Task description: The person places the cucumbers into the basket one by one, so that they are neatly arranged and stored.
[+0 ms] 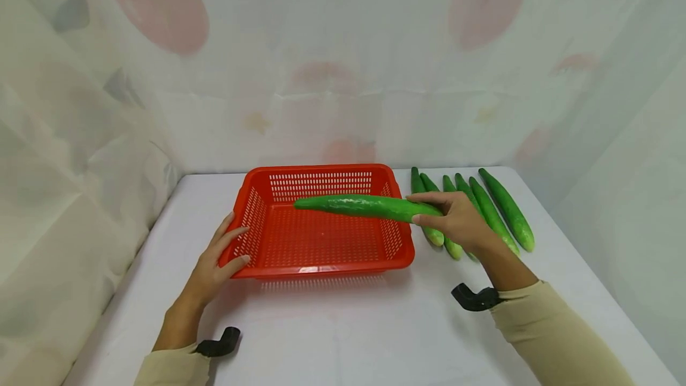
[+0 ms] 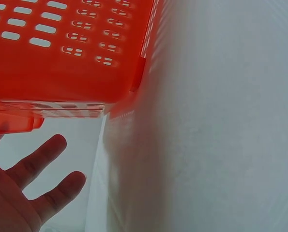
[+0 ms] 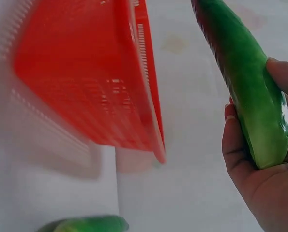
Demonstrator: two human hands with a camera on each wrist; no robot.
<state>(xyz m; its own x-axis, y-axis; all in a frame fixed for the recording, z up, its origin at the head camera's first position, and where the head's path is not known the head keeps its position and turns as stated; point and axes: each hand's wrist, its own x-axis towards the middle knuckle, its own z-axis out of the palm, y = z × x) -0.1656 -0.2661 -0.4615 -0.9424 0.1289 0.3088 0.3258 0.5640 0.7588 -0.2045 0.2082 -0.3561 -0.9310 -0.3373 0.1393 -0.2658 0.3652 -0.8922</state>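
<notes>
A long green cucumber point(image 1: 354, 206) is held by its thick, paler end in my right hand point(image 1: 461, 222), thumb on one side and fingers on the other. It points left above the red plastic basket point(image 1: 321, 269). At the basket's left rim is my left hand point(image 1: 211, 264), with the thumb and one finger over the edge and other fingers outside it. Two of those outside fingers point(image 2: 42, 157) spread straight in the left wrist view. In the right wrist view, the cucumber point(image 3: 255, 101) lies across the palm, beside the basket point(image 3: 81, 63).
Several more cucumbers point(image 1: 506, 207) lie side by side on the white table point(image 1: 332, 338), right of the basket. Some are partly hidden by my right hand. Pale printed curtains point(image 1: 332, 76) stand behind and along both sides.
</notes>
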